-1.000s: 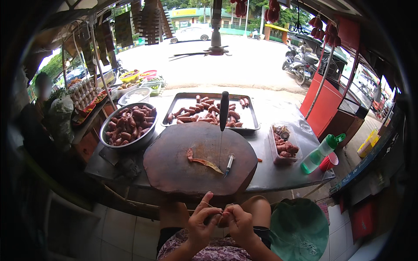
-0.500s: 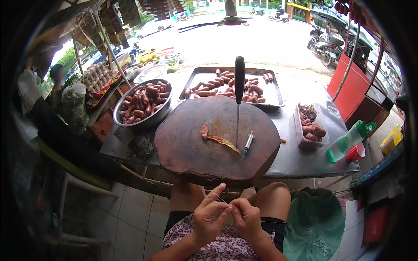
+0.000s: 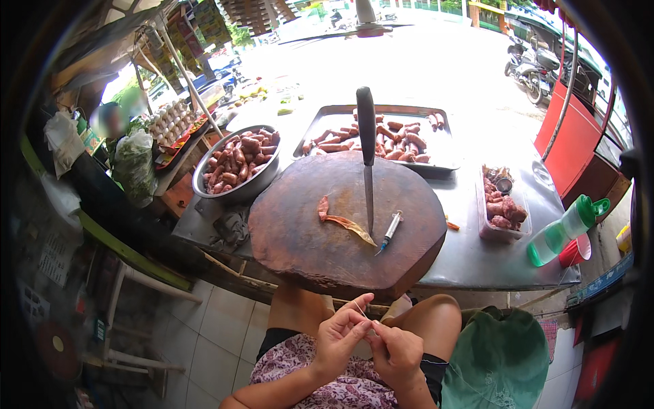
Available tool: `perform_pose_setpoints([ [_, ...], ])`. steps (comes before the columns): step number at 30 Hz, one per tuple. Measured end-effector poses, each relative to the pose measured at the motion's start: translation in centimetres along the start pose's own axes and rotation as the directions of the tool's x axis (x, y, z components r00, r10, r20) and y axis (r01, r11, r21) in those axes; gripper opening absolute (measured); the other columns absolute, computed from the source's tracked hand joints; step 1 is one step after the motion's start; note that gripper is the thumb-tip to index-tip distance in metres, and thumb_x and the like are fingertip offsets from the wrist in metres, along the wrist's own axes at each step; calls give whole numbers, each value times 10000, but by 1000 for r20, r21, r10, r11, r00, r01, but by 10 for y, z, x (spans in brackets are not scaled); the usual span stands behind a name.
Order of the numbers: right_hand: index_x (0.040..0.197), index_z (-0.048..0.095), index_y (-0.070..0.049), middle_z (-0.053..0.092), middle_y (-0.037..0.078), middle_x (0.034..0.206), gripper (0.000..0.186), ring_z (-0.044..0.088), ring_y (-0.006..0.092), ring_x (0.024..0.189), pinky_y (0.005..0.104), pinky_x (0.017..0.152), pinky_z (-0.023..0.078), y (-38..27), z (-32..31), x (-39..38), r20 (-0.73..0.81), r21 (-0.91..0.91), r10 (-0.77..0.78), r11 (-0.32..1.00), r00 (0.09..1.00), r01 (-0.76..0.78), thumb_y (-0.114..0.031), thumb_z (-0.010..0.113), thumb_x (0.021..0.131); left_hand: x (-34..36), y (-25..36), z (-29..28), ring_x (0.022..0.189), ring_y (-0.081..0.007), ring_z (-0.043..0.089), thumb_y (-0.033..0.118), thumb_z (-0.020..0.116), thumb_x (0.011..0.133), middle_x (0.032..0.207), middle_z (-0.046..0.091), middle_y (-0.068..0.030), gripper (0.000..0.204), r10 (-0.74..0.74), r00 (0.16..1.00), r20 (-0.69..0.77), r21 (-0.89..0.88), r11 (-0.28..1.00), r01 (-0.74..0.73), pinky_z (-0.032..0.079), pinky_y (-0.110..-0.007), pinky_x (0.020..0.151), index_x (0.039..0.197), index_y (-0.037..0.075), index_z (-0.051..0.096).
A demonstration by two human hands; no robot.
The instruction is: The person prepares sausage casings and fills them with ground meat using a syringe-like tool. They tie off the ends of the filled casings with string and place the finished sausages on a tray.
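left hand (image 3: 339, 341): pinching thin string (image 3: 360, 309) — forefinger raised
right hand (image 3: 399, 351): closed on string, fingertips by left's
string: between hands, over lap (image 3: 289, 356), near chopping block (image 3: 293, 235)
knife (image 3: 366, 136): upright on block

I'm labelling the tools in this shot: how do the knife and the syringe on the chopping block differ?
Pose: the knife stands upright, point down, while the syringe lies on its side.
Size: the knife looks much longer than the syringe.
Look: the knife has a dark handle and a narrow blade; the syringe has a pale barrel with a bluish end.
Shared: both are on the chopping block, and neither is in a hand.
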State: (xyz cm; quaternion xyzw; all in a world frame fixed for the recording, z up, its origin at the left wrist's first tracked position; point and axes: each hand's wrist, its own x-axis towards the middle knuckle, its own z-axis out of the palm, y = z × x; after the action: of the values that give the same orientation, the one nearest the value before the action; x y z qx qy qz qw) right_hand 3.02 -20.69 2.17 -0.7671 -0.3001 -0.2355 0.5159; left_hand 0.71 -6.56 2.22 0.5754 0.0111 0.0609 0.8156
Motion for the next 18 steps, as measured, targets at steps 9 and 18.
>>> perform_pose_setpoints([
  [9, 933, 633, -17, 654, 123, 741, 104, 654, 271, 600, 347, 544, 511, 9, 5, -7, -64, 26, 125, 992, 990, -124, 24, 689, 857, -3, -3, 4, 1381, -271, 420, 66, 626, 965, 1471, 460, -222, 90, -17, 1000, 27, 56, 998, 15, 309, -410, 1137, 932, -5, 671],
  [18, 1007, 656, -1, 675, 125, 767, 165, 656, 238, 604, 333, 552, 518, 1, 8, -6, -28, 71, 48, 996, 998, -46, 55, 680, 854, -3, -1, -3, 1323, -213, 481, 83, 619, 974, 1439, 506, -193, 135, -120, 993, -5, -164, 979, 118, 404, -360, 1063, 906, -13, 686],
])
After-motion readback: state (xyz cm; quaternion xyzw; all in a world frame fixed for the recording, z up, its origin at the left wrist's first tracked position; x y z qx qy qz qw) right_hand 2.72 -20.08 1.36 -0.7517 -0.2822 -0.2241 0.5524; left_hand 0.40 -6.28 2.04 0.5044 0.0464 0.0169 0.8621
